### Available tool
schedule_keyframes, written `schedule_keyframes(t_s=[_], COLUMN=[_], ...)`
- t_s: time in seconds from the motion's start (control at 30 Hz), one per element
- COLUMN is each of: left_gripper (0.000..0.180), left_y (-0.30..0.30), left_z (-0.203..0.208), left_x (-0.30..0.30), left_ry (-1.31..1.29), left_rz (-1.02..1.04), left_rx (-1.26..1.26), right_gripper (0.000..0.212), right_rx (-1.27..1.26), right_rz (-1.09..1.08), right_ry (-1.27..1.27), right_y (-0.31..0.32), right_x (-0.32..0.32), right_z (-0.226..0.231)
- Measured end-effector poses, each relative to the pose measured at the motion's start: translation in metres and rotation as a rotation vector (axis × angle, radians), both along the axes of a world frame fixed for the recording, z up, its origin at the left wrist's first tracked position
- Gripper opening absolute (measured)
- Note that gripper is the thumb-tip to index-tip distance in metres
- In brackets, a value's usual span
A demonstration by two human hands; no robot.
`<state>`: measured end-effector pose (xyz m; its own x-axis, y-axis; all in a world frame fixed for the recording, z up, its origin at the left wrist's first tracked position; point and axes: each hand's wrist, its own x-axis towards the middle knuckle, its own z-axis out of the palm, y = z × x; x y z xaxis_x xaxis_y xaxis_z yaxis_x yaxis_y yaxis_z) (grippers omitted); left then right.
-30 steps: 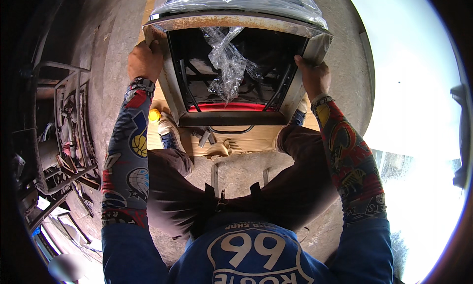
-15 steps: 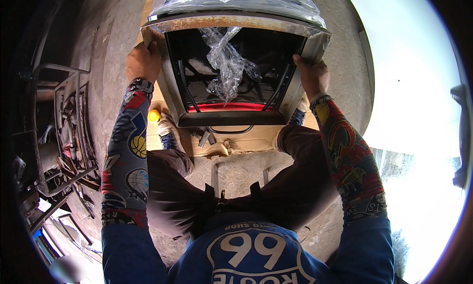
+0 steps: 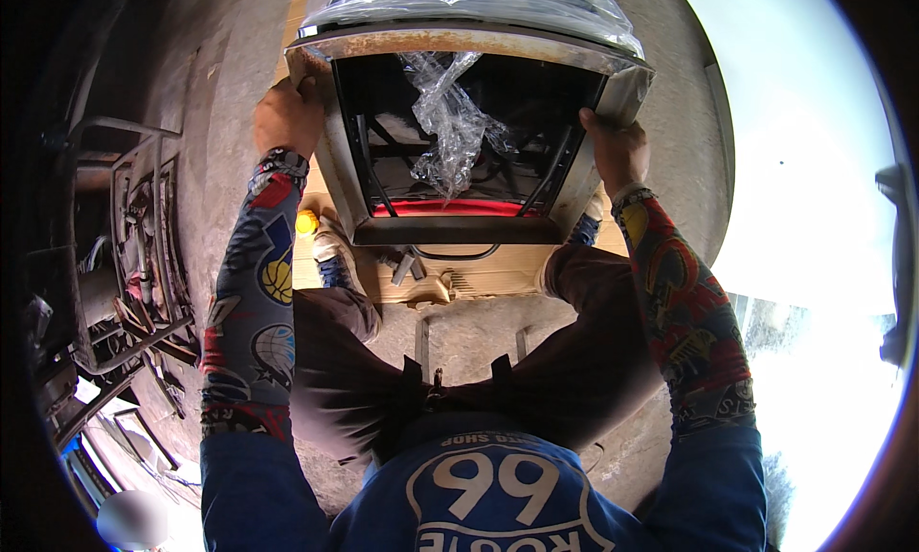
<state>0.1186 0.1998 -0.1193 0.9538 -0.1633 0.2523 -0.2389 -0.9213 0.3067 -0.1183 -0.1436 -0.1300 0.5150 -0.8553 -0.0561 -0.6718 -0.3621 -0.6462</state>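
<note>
A rectangular metal frame (image 3: pixel 459 231), rusty along its far rail, is held in front of me, tilted. My left hand (image 3: pixel 289 118) is closed around its left side near the far corner. On the opposite side my right hand (image 3: pixel 620 150) grips the rail, thumb over the top and fingers mostly hidden beneath. Through the frame's opening show a glossy black surface (image 3: pixel 383 92), dark rods and a red strip (image 3: pixel 459 208). Crumpled clear plastic film (image 3: pixel 448 150) hangs across the middle. Beyond the far rail lies more clear plastic wrap (image 3: pixel 469 4).
Cardboard (image 3: pixel 498 279) covers the floor under my shoes. A yellow cap-like object (image 3: pixel 306 223) sits by my left shoe (image 3: pixel 333 260), and small grey metal pieces (image 3: pixel 408 265) lie nearby. To the left stands a metal rack (image 3: pixel 124 255) with scrap; at right is a large white surface (image 3: pixel 804 121).
The frame, my hands and the floor all sit slightly farther right in the view, as though the head shifted. Both hands keep the same hold.
</note>
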Motion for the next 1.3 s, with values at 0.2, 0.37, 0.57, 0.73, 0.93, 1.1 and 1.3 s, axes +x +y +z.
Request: schedule_keyframes(t_s=[0.2,0.37,0.57,0.73,0.93,1.1,1.3], left_gripper=[0.042,0.042,0.041,0.041,0.041,0.042,0.043], left_y=[-0.003,-0.005,-0.009,-0.010,-0.008,-0.008,-0.005], left_z=[0.007,0.010,0.016,0.019,0.017,0.012,0.007], left_x=[-0.003,-0.007,-0.011,-0.013,-0.012,-0.010,-0.006], left_ry=[0.033,0.061,0.072,0.074,0.083,0.063,0.043], left_rz=[0.012,0.024,0.054,0.065,0.059,0.033,0.028], left_rx=[0.007,-0.048,-0.035,-0.025,-0.016,-0.056,-0.024], right_gripper=[0.059,0.055,0.055,0.054,0.054,0.057,0.058], right_rx=[-0.031,-0.142,0.018,0.004,-0.026,-0.002,0.006], right_rz=[0.046,0.104,0.017,0.099,0.092,0.050,0.024], right_ry=[-0.099,-0.001,-0.044,-0.064,-0.007,-0.064,-0.032], right_y=[-0.001,-0.002,0.001,0.002,0.000,0.001,0.005], right_x=[-0.001,0.000,-0.001,-0.001,0.001,0.000,0.000], right_z=[-0.005,-0.003,0.001,0.003,0.002,0.000,0.004])
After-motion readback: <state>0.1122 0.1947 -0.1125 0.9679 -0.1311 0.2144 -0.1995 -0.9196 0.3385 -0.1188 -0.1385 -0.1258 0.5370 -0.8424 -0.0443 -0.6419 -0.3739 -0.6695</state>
